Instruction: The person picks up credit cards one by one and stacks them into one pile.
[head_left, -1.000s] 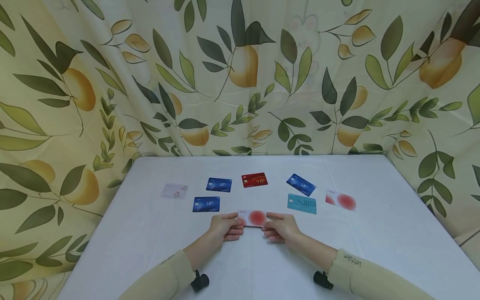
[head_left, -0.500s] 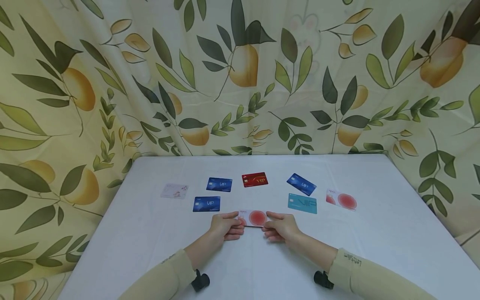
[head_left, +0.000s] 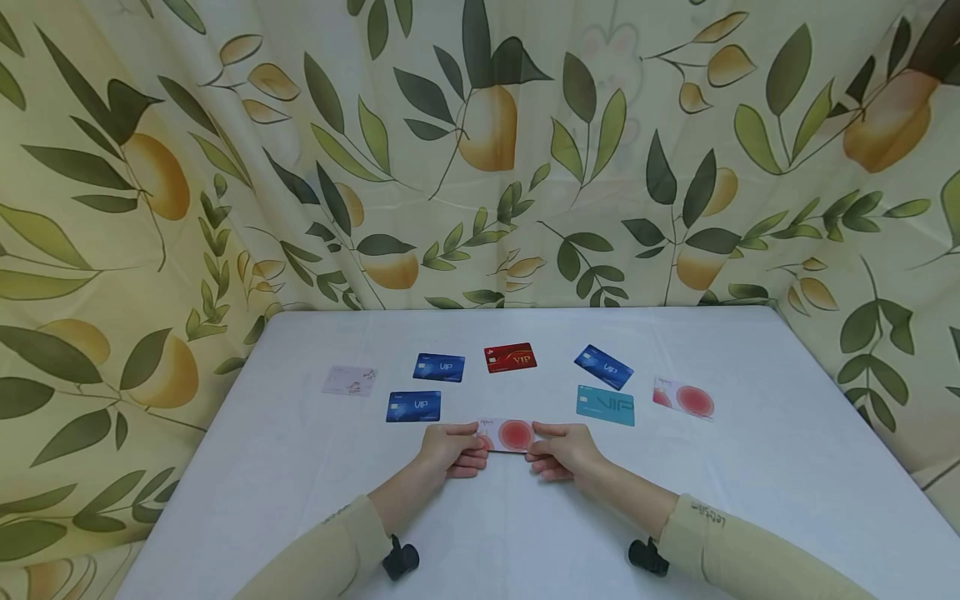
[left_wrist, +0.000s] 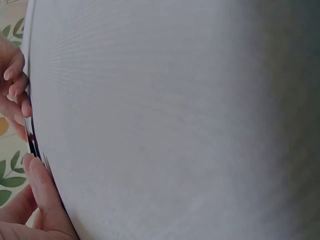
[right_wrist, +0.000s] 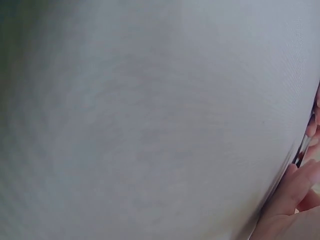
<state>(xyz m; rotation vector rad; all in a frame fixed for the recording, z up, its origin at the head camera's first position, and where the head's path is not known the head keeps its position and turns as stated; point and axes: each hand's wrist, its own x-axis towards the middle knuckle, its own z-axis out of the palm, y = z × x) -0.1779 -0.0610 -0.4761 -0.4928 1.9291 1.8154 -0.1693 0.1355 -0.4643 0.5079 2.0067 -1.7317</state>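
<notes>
A white card with a red circle lies between my two hands near the middle of the table in the head view. My left hand pinches its left end between thumb and fingers. At the opposite end, my right hand pinches the card the same way. The fingertips cover both of its short edges. In the left wrist view, the left hand and a thin dark edge of the card show at the left border. The right wrist view catches the right hand at its lower right corner.
Beyond the hands lie a red VIP card, several blue VIP cards and a teal VIP card. A pale floral card is at left, another red-circle card at right. A patterned curtain hangs behind the white-covered table.
</notes>
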